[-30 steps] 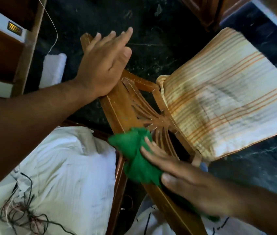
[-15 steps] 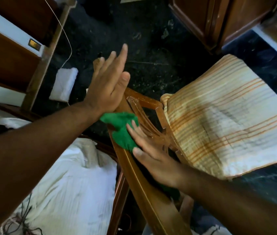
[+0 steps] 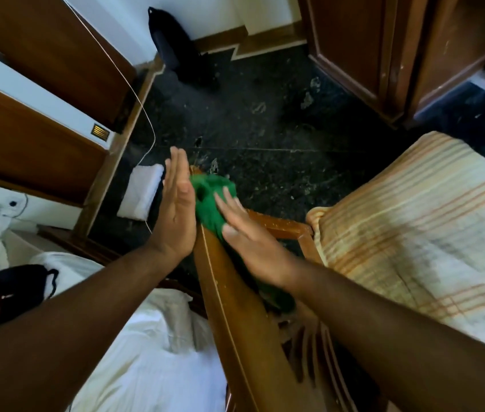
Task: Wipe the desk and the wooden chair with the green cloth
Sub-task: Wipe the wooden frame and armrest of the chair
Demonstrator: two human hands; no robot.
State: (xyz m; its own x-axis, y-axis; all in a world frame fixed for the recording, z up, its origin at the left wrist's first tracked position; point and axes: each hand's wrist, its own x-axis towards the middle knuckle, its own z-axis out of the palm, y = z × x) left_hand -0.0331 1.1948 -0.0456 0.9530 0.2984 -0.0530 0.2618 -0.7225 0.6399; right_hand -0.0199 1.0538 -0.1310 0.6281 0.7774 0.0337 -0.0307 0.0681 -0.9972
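Note:
The wooden chair point(image 3: 235, 307) lies below me, its backrest top rail running from the bottom centre up to the middle of the view. The green cloth point(image 3: 210, 200) is bunched over the far end of that rail. My right hand point(image 3: 250, 236) lies flat on the cloth with fingers stretched, pressing it onto the wood. My left hand point(image 3: 176, 209) stands on edge, fingers straight, its palm against the left side of the rail and touching the cloth. A striped orange-and-cream cushion point(image 3: 413, 239) covers the seat at the right.
White bedding point(image 3: 152, 352) with a black bag point(image 3: 12, 289) on it lies at lower left. A folded white cloth point(image 3: 143, 191) and a thin white cable point(image 3: 143, 114) are on the dark floor. Wooden shelving point(image 3: 42, 138) stands left, a wooden cabinet point(image 3: 384, 55) at upper right.
My right hand has slid the green cloth along the top rail from its near part to its far end. My left hand turned on edge beside the rail.

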